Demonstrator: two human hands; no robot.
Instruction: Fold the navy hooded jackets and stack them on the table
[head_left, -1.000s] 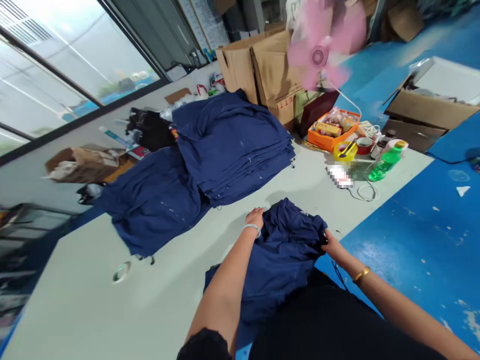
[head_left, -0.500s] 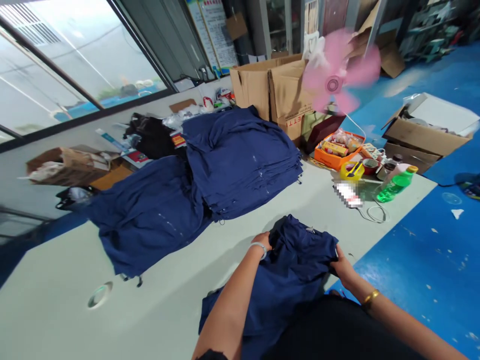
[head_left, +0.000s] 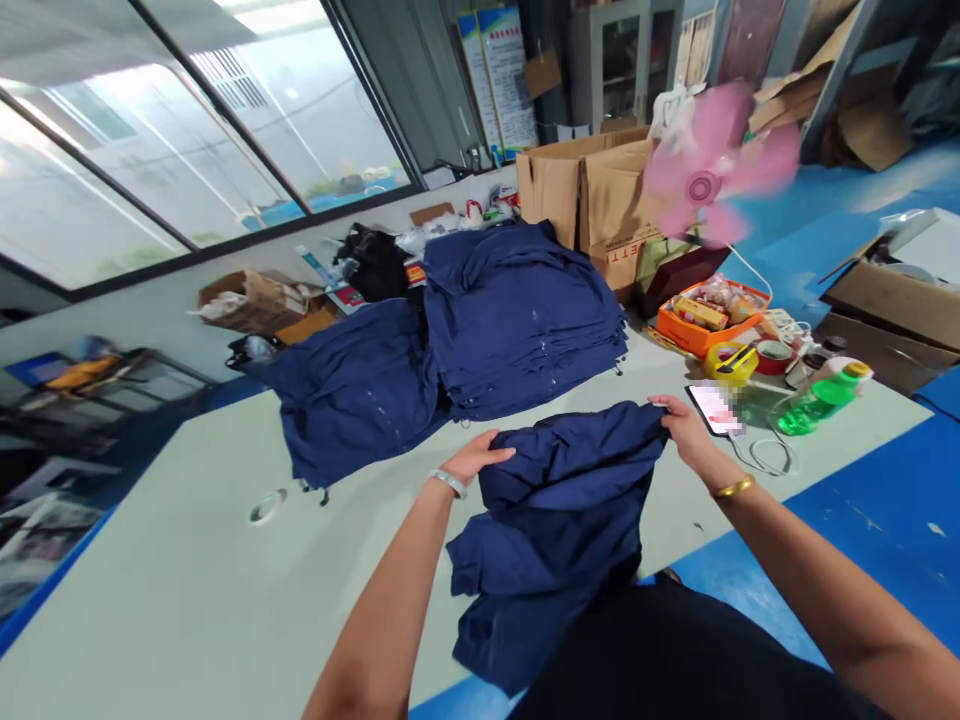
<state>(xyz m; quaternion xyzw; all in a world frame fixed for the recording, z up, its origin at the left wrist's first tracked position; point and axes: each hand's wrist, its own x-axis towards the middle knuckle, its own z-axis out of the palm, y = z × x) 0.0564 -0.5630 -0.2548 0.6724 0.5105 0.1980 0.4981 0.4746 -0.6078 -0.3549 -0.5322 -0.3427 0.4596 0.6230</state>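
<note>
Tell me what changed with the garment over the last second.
Both hands moved apart: the left hand and right hand pulled the bunched navy garment wide along its top edge, spreading it over the table. Both kept their grip. The folded stacks and green bottle stayed put.

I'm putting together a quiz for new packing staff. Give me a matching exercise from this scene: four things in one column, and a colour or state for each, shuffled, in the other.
Things:
1. fan
2. bottle
3. garment
4. tray

Descriptions:
A. orange, holds packets
B. navy, gripped by the left hand and the right hand
C. pink, blades blurred
D. green, capped

Pairs: 1-C, 2-D, 3-B, 4-A
</note>
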